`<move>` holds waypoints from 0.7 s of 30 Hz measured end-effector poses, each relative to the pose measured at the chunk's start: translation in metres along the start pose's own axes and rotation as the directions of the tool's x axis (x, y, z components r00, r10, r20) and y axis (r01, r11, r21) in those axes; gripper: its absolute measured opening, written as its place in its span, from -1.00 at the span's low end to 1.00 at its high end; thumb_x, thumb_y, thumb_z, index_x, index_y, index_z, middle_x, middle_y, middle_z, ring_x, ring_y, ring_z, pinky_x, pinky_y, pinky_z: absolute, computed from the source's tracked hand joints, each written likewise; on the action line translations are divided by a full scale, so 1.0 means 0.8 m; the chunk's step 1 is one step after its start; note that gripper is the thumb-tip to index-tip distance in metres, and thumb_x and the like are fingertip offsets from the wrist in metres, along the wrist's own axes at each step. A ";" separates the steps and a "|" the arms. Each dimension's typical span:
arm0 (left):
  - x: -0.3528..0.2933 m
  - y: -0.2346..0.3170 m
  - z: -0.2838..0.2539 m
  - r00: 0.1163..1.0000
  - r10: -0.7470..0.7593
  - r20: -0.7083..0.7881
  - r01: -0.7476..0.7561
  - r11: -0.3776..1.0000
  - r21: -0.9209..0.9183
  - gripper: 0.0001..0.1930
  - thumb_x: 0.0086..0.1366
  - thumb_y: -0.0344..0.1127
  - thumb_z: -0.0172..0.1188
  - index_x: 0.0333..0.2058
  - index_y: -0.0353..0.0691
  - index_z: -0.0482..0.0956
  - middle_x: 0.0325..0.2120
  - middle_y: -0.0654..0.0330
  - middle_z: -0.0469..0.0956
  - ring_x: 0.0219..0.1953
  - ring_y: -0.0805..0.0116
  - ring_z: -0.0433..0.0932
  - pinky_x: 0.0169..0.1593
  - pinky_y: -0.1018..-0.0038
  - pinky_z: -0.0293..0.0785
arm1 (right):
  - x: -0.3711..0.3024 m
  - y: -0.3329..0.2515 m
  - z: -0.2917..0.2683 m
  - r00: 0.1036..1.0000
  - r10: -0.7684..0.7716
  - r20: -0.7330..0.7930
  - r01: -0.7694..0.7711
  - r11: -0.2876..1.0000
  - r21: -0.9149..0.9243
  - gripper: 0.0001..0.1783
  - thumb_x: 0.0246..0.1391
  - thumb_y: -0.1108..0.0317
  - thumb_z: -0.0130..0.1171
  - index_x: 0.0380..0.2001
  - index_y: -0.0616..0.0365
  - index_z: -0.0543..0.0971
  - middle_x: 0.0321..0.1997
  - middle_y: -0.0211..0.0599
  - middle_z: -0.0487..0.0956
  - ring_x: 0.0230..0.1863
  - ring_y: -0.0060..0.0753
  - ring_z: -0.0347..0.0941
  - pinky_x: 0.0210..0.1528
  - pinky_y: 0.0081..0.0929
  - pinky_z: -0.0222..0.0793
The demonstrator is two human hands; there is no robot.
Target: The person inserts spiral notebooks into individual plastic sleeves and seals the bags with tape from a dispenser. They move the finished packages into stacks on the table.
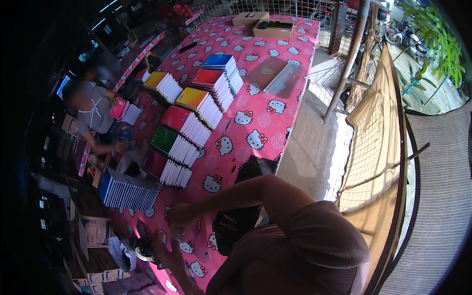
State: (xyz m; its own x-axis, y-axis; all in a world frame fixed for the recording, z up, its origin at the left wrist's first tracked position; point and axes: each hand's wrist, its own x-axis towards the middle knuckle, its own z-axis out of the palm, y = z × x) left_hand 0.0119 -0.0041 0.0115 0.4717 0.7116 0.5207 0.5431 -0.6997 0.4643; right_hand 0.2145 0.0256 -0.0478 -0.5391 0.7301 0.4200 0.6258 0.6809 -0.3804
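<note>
Work at near-left tape roll (144, 254) seemed in hand, left hand (162, 250) beside, right hand (181, 217) farther, fingers' closure we couldn't tell, steadiness likely needed next.

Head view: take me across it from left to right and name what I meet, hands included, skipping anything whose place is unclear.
Co-worker in a grey top → roll of tape → right hand → black bag-like item → tan netting → grey striped screen.

A single wide fisheye view from my head, looking down and forward along the worktop (260, 107), far end at upper centre, my right grip (182, 216) close, lower left of centre
</note>
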 end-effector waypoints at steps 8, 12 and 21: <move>-0.016 0.014 0.015 0.985 -0.003 -0.173 -0.006 0.999 -0.049 -0.69 0.24 -0.39 0.29 -0.04 -0.32 0.60 -0.11 0.00 0.51 0.00 0.03 0.46 0.10 0.14 0.39 | 0.003 0.001 -0.003 0.999 -0.017 0.039 0.017 1.000 0.001 -0.47 -0.25 -0.11 0.39 -0.22 -0.04 0.69 -0.13 -0.25 0.59 0.00 -0.05 0.50 -0.03 -0.06 0.48; -0.039 -0.027 0.020 0.980 0.045 0.194 -0.075 0.986 0.148 -0.77 0.27 -0.44 0.23 -0.10 -0.35 0.59 -0.14 -0.04 0.54 -0.08 -0.01 0.53 0.00 0.16 0.45 | 0.008 0.002 -0.001 0.997 -0.080 -0.001 0.080 0.997 -0.011 -0.60 -0.15 0.03 0.34 -0.23 -0.02 0.68 -0.23 -0.31 0.61 -0.09 -0.17 0.56 -0.10 -0.14 0.49; 0.002 -0.033 0.022 0.948 -0.244 0.203 0.222 0.967 0.125 -0.79 0.25 -0.24 0.32 -0.27 -0.27 0.59 -0.43 0.01 0.64 -0.40 0.18 0.67 -0.36 0.35 0.53 | 0.022 -0.004 -0.007 0.994 0.048 0.097 -0.057 0.994 0.093 -0.61 -0.04 0.07 0.32 -0.19 0.06 0.62 -0.36 -0.15 0.62 -0.17 -0.04 0.57 -0.13 -0.08 0.48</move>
State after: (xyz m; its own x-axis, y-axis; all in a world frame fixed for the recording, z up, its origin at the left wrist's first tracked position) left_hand 0.0101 0.0168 -0.0125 0.4563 0.8583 0.2348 0.7169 -0.5109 0.4744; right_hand 0.2063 0.0361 -0.0348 -0.5603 0.7643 0.3193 0.6007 0.6403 -0.4786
